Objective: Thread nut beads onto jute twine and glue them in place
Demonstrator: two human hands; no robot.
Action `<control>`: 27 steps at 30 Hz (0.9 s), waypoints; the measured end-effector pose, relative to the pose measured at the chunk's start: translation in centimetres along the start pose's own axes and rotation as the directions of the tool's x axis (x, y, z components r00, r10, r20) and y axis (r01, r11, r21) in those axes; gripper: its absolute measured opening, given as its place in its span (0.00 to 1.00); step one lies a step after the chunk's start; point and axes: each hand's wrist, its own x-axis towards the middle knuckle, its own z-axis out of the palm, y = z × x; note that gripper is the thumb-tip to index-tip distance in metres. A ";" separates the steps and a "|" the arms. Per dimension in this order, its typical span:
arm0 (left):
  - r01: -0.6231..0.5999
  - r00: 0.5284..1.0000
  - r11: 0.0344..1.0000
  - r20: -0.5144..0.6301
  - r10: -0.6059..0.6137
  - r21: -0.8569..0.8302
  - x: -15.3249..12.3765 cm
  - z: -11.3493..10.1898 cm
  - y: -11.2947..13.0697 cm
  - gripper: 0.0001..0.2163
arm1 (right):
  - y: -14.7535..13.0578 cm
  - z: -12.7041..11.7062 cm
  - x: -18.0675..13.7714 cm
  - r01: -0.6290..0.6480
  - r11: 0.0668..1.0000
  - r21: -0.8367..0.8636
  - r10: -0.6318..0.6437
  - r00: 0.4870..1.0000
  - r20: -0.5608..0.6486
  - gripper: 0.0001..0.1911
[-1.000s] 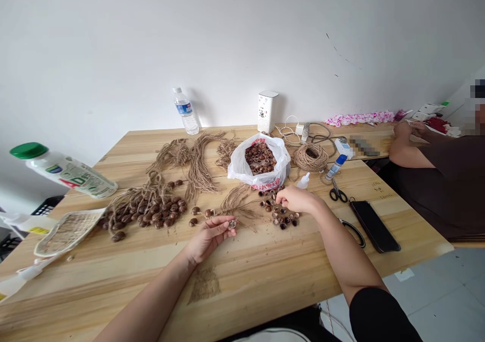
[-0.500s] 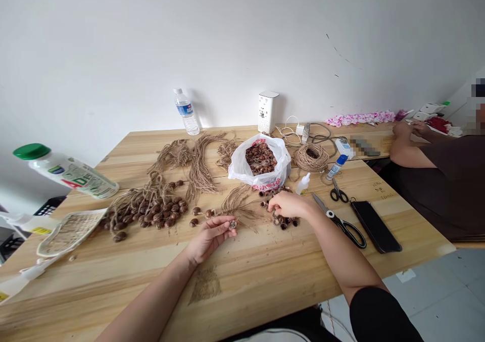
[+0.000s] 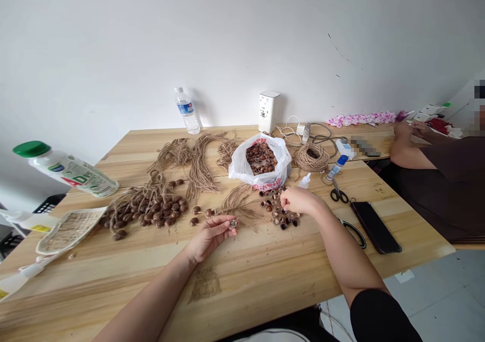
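Both hands are low over the middle of the table (image 3: 265, 281), each busy with small brown shells. The left hand (image 3: 206, 236) lies palm up with its fingers curled in, and thumb and fingertips pinch one shell (image 3: 233, 224) just above the wood, at the near end of a tuft of jute cords (image 3: 237, 200); held at the very tips like this, the shell stays exposed and close to the cord ends. The right hand (image 3: 299, 199) reaches palm down over the loose shells (image 3: 282, 215) scattered right of the cords, its fingertips drawn together at the far left edge of that scatter; whether a shell is between them cannot be told. These loose shells lie just near of a white plastic bag (image 3: 261, 162) whose mouth is rolled open on more of the same, so both stocks sit within easy reach. To the left lies a heap of shells already on cords (image 3: 151, 208), with uncut cord bundles beyond it. Right of the bag are a roll of twine (image 3: 311, 156), a small dropper bottle (image 3: 304, 180), black scissors (image 3: 338, 193) and a dark phone (image 3: 375, 226). At the far right, another person (image 3: 435, 180) works with their own hands, well apart.
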 end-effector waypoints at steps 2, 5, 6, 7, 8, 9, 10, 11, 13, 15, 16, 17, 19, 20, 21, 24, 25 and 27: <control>-0.001 1.000 1.000 -0.002 0.001 -0.001 0.0 0.0 0.0 0.11 | -0.2 -0.4 -0.3 -0.066 0.997 -0.046 0.070 0.995 0.073 0.07; -0.003 1.000 1.000 0.000 0.003 0.000 0.0 0.0 0.0 0.11 | -1.0 -0.4 -0.3 -0.132 0.987 -0.092 0.146 0.974 0.172 0.10; -0.004 1.000 1.000 0.000 0.004 0.000 0.0 0.0 0.0 0.11 | -1.2 -0.3 -0.2 -0.144 0.985 -0.100 0.161 0.969 0.188 0.10; -0.005 1.000 1.000 0.002 0.005 0.001 0.0 0.0 0.0 0.11 | -1.4 -0.1 -0.1 -0.149 0.984 -0.101 0.167 0.967 0.193 0.10; -0.006 1.000 1.000 0.003 0.006 0.001 0.0 0.0 0.0 0.11 | -1.6 0.0 0.1 -0.149 0.984 -0.097 0.165 0.968 0.188 0.10; -0.008 1.000 1.000 0.005 0.008 0.001 0.0 0.0 0.0 0.11 | -1.6 0.0 0.2 -0.149 0.985 -0.092 0.164 0.969 0.184 0.10; -0.010 1.000 1.000 0.006 0.010 0.000 0.0 0.1 0.0 0.11 | -1.6 0.1 0.2 -0.148 0.985 -0.083 0.161 0.970 0.181 0.10; -0.011 1.000 1.000 0.007 0.011 -0.001 0.0 0.1 0.0 0.11 | -1.5 0.0 0.2 -0.145 0.987 -0.071 0.155 0.972 0.176 0.08; -0.014 1.000 1.000 0.009 0.014 -0.006 0.0 0.1 0.0 0.11 | -1.0 -0.1 0.1 -0.134 0.990 -0.037 0.138 0.978 0.158 0.06; -0.015 1.000 1.000 0.013 0.016 -0.008 0.0 0.1 -0.1 0.11 | -0.5 -0.3 -0.2 -0.111 0.994 0.003 0.110 0.987 0.119 0.05; -0.015 1.000 1.000 0.015 0.015 -0.007 0.0 0.0 -0.1 0.11 | -0.3 -0.2 -0.3 -0.083 0.994 0.068 0.076 0.993 0.093 0.05; -0.013 1.000 1.000 0.017 0.013 -0.008 0.0 0.0 -0.1 0.11 | -0.2 -0.1 -0.3 -0.037 0.984 0.175 0.026 0.997 0.066 0.06; -0.007 1.000 1.000 0.020 0.007 -0.009 0.1 -0.2 -0.1 0.11 | -0.4 0.5 0.0 0.093 0.875 0.475 -0.112 0.994 0.012 0.07; -0.006 1.000 1.000 0.021 0.006 -0.012 0.1 -0.2 0.0 0.10 | -0.8 0.9 0.2 0.155 0.768 0.622 -0.185 0.983 -0.017 0.08; -0.007 1.000 1.000 0.020 0.007 -0.015 0.1 -0.2 0.0 0.10 | -1.4 1.4 0.6 0.199 0.655 0.729 -0.247 0.968 -0.043 0.09; -0.002 1.000 0.999 0.026 0.003 -0.042 0.0 -0.1 -0.1 0.09 | -3.6 3.2 1.5 0.262 0.441 0.858 -0.346 0.932 -0.107 0.12; 0.002 0.999 0.998 0.035 0.000 -0.058 -0.1 0.0 -0.2 0.09 | -4.5 3.8 1.7 0.283 0.404 0.870 -0.347 0.927 -0.141 0.12; 0.013 0.998 0.996 0.062 -0.007 -0.093 -0.2 0.2 -0.4 0.09 | -6.0 5.0 2.0 0.355 0.364 0.861 -0.314 0.917 -0.245 0.12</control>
